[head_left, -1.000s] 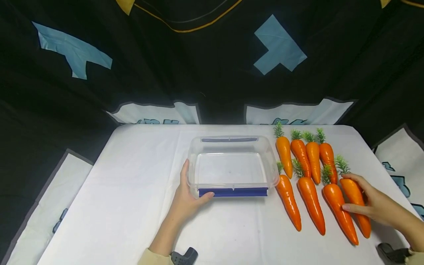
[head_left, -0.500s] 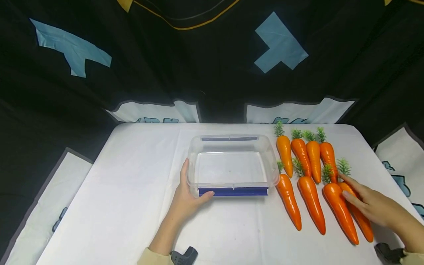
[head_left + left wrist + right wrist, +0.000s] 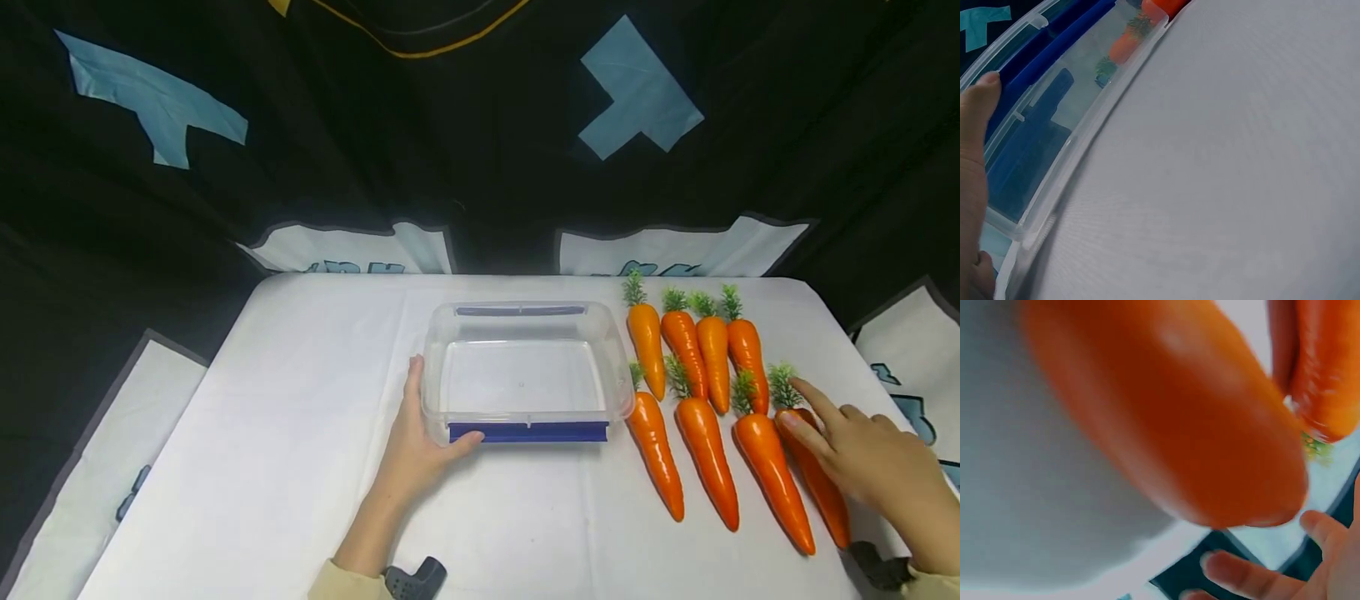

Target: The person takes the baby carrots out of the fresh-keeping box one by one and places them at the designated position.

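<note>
A clear plastic food container (image 3: pixel 522 417) with a blue front clip (image 3: pixel 528 432) and no lid on sits mid-table. My left hand (image 3: pixel 423 433) grips its near left corner, thumb over the front edge by the clip; the thumb (image 3: pixel 982 103) also shows in the left wrist view. At the right, my right hand (image 3: pixel 870 450) is over the rightmost carrot (image 3: pixel 821 492), its index finger extended near the green top (image 3: pixel 783 385) and the thumb by the carrot's thick end. In the right wrist view a carrot (image 3: pixel 1179 419) looms large, with spread fingers (image 3: pixel 1241 575) beside it.
Several other orange carrots with green tops, such as a front one (image 3: pixel 772 479) and a back one (image 3: pixel 645 346), lie in two rows right of the container. A white cloth covers the table (image 3: pixel 300 400). Black drapes (image 3: pixel 480 150) hang behind.
The rightmost carrot has shifted slightly toward the near right. My right hand has loosened from around it, its index finger now stretched out. My left hand stays on the container.
</note>
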{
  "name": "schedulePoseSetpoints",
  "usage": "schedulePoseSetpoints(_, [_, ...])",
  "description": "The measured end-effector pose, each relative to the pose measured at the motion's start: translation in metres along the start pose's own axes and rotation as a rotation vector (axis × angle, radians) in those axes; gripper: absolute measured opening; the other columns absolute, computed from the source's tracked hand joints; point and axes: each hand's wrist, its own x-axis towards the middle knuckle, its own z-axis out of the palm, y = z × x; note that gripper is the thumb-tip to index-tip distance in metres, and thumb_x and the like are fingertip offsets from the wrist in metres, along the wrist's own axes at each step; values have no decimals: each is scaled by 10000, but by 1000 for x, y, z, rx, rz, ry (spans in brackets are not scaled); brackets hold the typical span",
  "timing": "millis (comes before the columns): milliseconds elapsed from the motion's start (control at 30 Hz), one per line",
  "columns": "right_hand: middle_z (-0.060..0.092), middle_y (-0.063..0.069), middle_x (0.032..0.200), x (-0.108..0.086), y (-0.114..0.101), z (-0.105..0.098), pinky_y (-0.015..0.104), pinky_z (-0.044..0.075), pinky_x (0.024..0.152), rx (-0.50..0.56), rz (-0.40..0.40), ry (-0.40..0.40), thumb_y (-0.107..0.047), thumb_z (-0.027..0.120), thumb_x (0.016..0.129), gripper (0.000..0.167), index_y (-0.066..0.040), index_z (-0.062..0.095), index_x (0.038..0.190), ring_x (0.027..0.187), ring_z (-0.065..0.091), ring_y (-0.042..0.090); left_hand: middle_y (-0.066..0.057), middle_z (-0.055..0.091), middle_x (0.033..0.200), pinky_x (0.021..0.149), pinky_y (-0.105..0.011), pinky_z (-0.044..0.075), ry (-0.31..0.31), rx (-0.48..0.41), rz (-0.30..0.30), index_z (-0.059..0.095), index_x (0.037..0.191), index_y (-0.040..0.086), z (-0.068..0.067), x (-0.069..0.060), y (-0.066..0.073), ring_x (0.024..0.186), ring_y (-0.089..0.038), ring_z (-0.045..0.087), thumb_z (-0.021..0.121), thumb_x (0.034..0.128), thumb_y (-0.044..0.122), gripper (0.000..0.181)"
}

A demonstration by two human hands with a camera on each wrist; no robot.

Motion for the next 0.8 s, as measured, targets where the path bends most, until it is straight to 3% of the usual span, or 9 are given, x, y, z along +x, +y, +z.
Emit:
schedulePoseSetpoints(167, [520, 401, 1052, -11, -29, -20, 745, 488, 736, -68, 52, 214, -735, 338, 940, 890, -24, 343, 1476, 801, 520, 536, -76, 36, 1685, 1173, -634, 248, 18, 71, 48, 13, 1603, 321, -6, 2, 7, 1528, -358, 170, 773, 792, 497, 1126])
schedulePoseSetpoints(367, [428, 367, 1312, -26, -88, -49, 792, 394, 872, -8, 1, 413, -700, 374, 950, 816, -86, 383, 1487, 1093, 395, 640, -94, -42, 1682, 1119, -753, 191, 53, 291, 116, 104, 1599, 354, -29, 7, 40, 1544, -392, 14, 601, 921, 482, 851])
schedulePoseSetpoints(567, [369, 280, 1489, -35, -147, -78, 800, 292, 935, 152, -103, 502, -696, 379, 948, 763, -201, 371, 1529, 1294, 293, 618, -72, -63, 1682, 1122, -781, 24, 47, 435, 32, 178, 1554, 481, -49, 14, 90, 1540, -363, -128, 531, 918, 635, 744])
schedulePoseSetpoints(800, [349, 192, 1573, -51, -209, -110, 792, 193, 1030, 259, -224, 612, -688, 464, 918, 733, -312, 362, 1539, 1421, 220, 569, -129, 21, 1679, 1044, -852, -8, 28, 658, -22, 206, 1557, 465, -52, 9, 138, 1524, -422, -146, 442, 883, 753, 770])
